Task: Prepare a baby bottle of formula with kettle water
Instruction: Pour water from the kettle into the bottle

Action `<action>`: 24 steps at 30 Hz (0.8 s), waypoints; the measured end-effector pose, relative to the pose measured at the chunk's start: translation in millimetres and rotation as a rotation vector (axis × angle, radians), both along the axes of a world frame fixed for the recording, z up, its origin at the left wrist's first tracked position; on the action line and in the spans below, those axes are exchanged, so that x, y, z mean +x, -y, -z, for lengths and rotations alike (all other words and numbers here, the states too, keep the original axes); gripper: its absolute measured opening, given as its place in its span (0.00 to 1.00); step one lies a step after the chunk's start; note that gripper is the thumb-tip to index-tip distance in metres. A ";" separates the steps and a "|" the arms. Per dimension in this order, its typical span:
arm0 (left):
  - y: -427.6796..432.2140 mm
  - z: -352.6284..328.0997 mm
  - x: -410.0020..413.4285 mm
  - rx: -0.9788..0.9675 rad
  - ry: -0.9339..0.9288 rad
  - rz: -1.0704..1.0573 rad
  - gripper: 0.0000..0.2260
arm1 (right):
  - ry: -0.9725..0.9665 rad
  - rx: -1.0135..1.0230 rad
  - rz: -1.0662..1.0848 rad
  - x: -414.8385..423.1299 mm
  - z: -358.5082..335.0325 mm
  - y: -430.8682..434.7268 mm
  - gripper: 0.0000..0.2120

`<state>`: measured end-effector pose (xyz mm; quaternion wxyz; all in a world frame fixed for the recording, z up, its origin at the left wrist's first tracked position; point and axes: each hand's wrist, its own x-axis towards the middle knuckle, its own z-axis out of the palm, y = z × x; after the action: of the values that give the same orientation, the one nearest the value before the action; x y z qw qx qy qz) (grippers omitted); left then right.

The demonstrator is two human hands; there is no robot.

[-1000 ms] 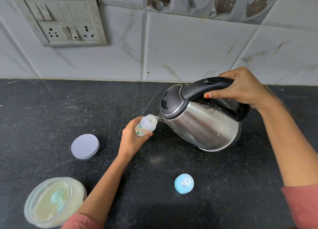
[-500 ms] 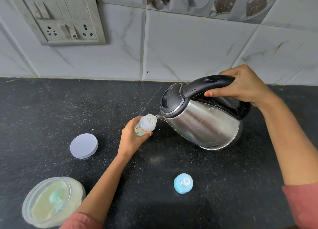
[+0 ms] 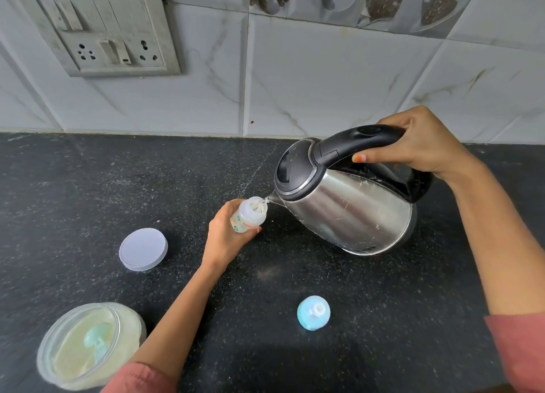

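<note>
My left hand [image 3: 225, 237] grips a small clear baby bottle [image 3: 249, 215] with white powder inside, standing on the black counter [image 3: 88, 192]. My right hand [image 3: 418, 144] holds the black handle of a steel kettle [image 3: 348, 203], tilted left in the air. Its spout touches the bottle's open mouth, and a thin stream of water runs in. The blue bottle cap with its teat [image 3: 313, 312] lies on the counter in front of the kettle.
An open jar of pale formula powder [image 3: 88, 345] with a green scoop in it stands at the front left. Its white lid [image 3: 143, 249] lies flat behind it. A tiled wall with a socket panel [image 3: 109, 29] rises at the back.
The kettle and bottle stay nearly in place while the pouring continues. The view has shifted slightly.
</note>
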<state>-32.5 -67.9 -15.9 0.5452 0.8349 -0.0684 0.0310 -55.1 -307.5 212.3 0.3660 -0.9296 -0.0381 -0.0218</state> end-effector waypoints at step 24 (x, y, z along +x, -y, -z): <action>0.1 3.3 0.0 -0.028 -0.003 0.005 0.26 | 0.025 0.005 -0.027 -0.8 -1.0 2.5 0.17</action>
<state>-32.5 -68.0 -19.2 0.5569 0.8271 -0.0691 0.0293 -55.9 -310.0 213.4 0.3681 -0.9277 -0.0551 -0.0284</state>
